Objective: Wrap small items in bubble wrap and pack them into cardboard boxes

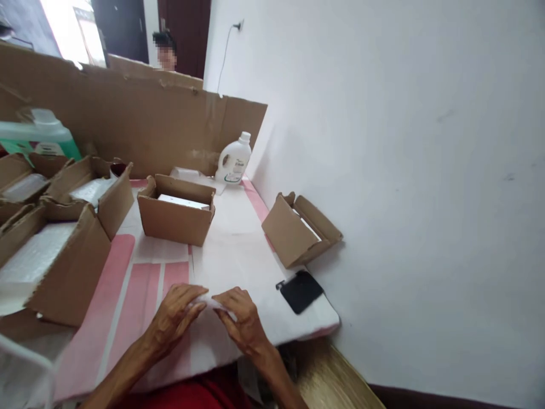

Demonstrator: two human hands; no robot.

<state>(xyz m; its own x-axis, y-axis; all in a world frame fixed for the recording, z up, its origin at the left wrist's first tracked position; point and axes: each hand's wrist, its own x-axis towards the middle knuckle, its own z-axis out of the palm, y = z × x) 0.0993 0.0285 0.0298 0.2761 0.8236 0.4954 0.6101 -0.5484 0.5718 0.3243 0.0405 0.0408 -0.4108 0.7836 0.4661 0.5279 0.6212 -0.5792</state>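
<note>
Near the front of the table, my left hand (pixel 176 315) and my right hand (pixel 239 318) face each other with fingers pinched. Between them they hold a small, thin white piece (pixel 210 300), soft-looking like film or paper; its exact kind is not clear, and the fingers hide much of it. Below it lies the white and pink table cover (pixel 225 261). To the right of my right hand, a flat black piece (pixel 301 292) rests near the table's corner.
Cardboard boxes with white contents stand ahead (pixel 174 221) and at right, tilted by the wall (pixel 293 233). More open boxes (pixel 72 272) crowd the left. A white jug (pixel 236 162) and a green-liquid container (pixel 46 139) stand before a cardboard screen (pixel 140 119). A person is beyond it.
</note>
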